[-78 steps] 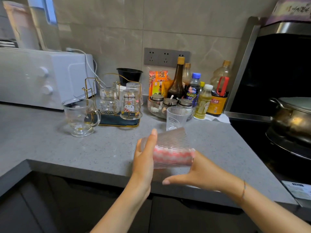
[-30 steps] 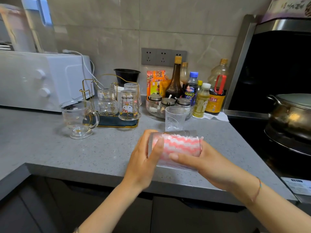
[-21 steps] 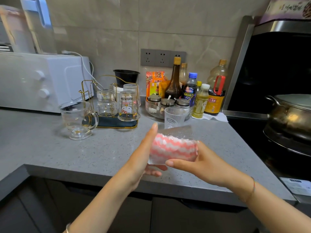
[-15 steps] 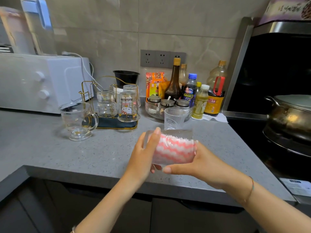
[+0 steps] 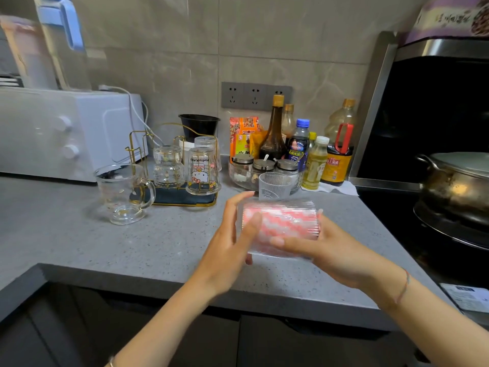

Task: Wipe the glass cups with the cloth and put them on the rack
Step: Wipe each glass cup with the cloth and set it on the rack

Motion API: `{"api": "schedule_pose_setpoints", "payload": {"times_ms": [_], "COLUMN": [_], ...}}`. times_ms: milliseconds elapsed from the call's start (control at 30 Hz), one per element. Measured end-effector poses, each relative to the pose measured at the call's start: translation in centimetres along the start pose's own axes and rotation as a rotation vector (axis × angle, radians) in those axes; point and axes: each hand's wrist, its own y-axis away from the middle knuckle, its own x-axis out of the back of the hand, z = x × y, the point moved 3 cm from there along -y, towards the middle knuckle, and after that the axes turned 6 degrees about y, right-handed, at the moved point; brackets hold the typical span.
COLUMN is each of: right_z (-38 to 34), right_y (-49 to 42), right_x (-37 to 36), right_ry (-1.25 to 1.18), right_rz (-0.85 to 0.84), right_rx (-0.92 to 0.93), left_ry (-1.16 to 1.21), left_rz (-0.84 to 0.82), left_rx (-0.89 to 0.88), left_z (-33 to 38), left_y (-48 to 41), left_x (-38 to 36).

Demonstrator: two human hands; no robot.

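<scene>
From my head camera, looking down at a grey speckled counter (image 5: 79, 242), I hold a ribbed glass cup (image 5: 277, 205) on its side above the near edge, between both hands. My left hand (image 5: 230, 247) presses flat against the cup's left end, fingers close together and curved around it, thumb lying over the front. My right hand (image 5: 325, 250) cups it from below and from the right, its thumb along the near side; its other fingers are hidden behind the glass. A pink and white cloth (image 5: 280, 223) is stuffed inside the cup and shows blurred through the ribs, so I cannot tell which way the mouth faces. A second ribbed cup (image 5: 274, 185) stands upright just beyond, its lower part hidden by the one I hold. Further left, the gold wire rack (image 5: 137, 149) sits on a dark tray, holding three upside-down glasses: a clear patterned one (image 5: 168, 165), one printed with a cartoon cat (image 5: 202, 172), and a third mostly hidden behind that. A handled glass mug (image 5: 123, 193) stands upright on the counter, touching or just beside the tray's left end. At the far left a white oven (image 5: 66, 133) runs out of the picture. At the far wall stand bottles (image 5: 275, 131) and a glass bowl holding lidded jars (image 5: 263, 166), partly blocked by the upright cup. At the right a metal pot (image 5: 455, 186) is cut off by the edge.
</scene>
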Motion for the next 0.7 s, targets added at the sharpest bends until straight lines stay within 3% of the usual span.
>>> {"api": "schedule_pose_setpoints", "payload": {"times_ms": [133,267,467,700], "right_z": [-0.4,0.0,0.6,1.3], "right_y": [-0.1,-0.2,-0.2,-0.4], "right_x": [0.2,-0.4,-1.0,-0.6], "right_ry": [0.31,0.356,0.311,-0.099], "right_rz": [-0.01,-0.039,-0.071,0.002], "right_rx": [0.046,0.062,0.06,0.003], "left_ry": [0.232,0.321,0.276,-0.01], "left_rz": [-0.041,-0.005,0.151,0.131], "left_rx": [0.379,0.465,0.293,-0.112], "left_z": [0.4,0.1,-1.0,-1.2], "left_y": [-0.5,-0.6,-0.7,-0.8], "left_x": [0.0,-0.2,-0.5,0.1]}}
